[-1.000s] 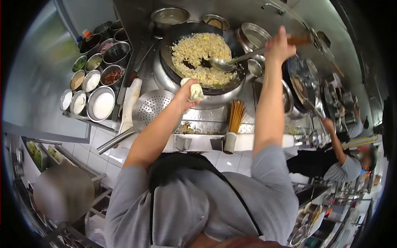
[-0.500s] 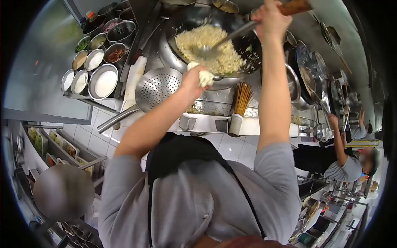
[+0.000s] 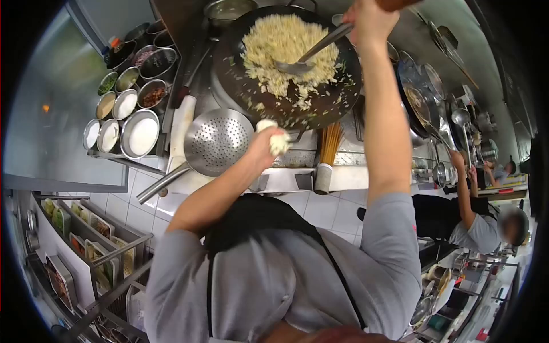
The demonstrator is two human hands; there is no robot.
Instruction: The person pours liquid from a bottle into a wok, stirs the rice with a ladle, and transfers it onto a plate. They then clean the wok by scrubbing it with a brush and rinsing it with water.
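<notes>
Left hand (image 3: pixel 264 147) closing around crumpled pale cloth (image 3: pixel 280 143) at near rim of wide dark round wok (image 3: pixel 309 117). Right hand (image 3: pixel 373 23) gripping long-handled metal ladle (image 3: pixel 295 68), fingers wrapped, bowl sitting in pale-yellow fried rice (image 3: pixel 286 40) inside wok. Round perforated metal strainer (image 3: pixel 218 140) resting beside wok. No writing legible.

PLACE: busy commercial kitchen | STOVE LINE: a large wok (image 3: pixel 337 106) sat at a steel range, more woks (image 3: pixel 417 100) beyond | SEASONINGS: metal bowls (image 3: pixel 143 136) of white powder and chopped ingredients crowded a side shelf | STAFF: a co-worker (image 3: pixel 477 226) in a dark apron worked farther along | FLOOR: white tiles (image 3: pixel 323 211)
</notes>
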